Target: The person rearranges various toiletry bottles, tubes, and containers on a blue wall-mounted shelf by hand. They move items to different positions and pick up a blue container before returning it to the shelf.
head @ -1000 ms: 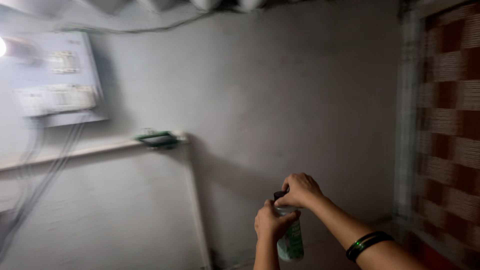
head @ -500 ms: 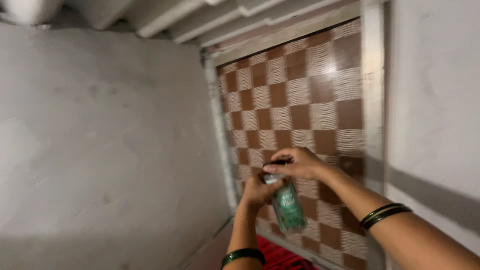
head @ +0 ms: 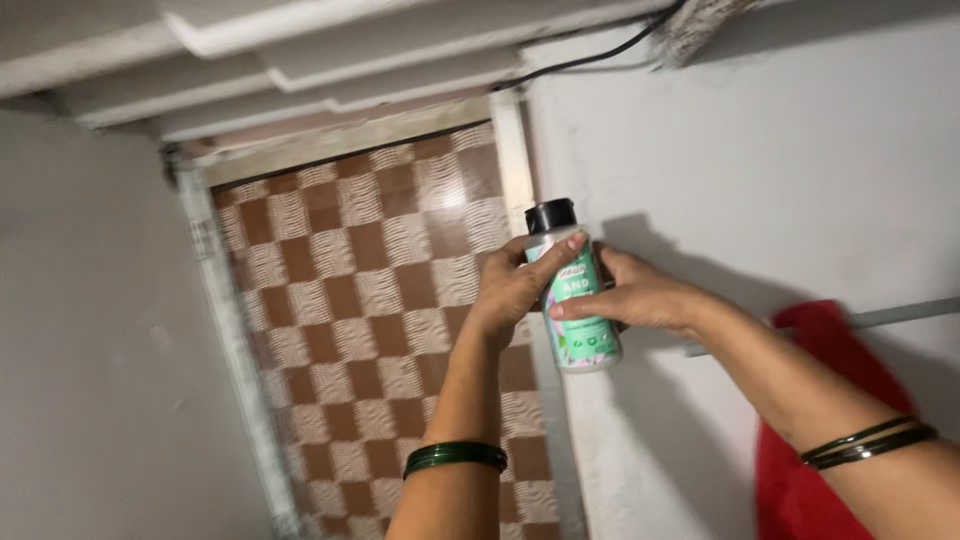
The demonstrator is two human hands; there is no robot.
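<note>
both hands gripped a small green bottle [head: 577, 310] raised beside a checkered door [head: 380, 320]: left hand [head: 515, 290] fingers clamped near its black cap [head: 550, 215], right hand [head: 630, 295] wrapped around the body. it looked light, rigid, slick; best held mid-body.

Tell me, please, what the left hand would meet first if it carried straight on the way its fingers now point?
The left hand already has its fingers on the bottle. Beyond that, probably the white wall behind, though depth is unclear.
</note>
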